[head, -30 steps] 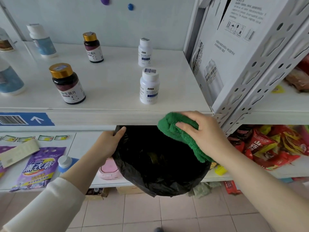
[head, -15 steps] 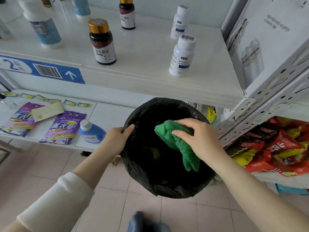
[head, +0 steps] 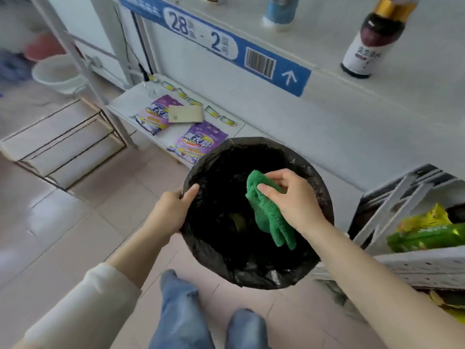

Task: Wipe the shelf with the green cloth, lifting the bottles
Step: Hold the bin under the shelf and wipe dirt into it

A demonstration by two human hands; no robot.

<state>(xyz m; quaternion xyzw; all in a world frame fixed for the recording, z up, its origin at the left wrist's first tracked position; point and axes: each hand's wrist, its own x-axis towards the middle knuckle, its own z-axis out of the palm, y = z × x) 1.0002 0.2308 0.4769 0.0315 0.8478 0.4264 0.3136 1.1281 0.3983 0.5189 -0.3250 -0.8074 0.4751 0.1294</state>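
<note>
Green cloth (head: 270,215) lower now, over bin (head: 251,270), in curled right fingers (head: 270,191)

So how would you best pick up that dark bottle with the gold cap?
Probably round its labelled middle, coming from the open front of the shelf: the dark bottle stands upright near the edge, with bare shelf either side.

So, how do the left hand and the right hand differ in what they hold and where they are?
The left hand grips the rim of the black bin bag at its left side; the right hand holds the green cloth over the bag's opening. The left arm wears a cream sleeve; the right forearm is bare. Both hands have curled fingers and are at the same bag.
</note>
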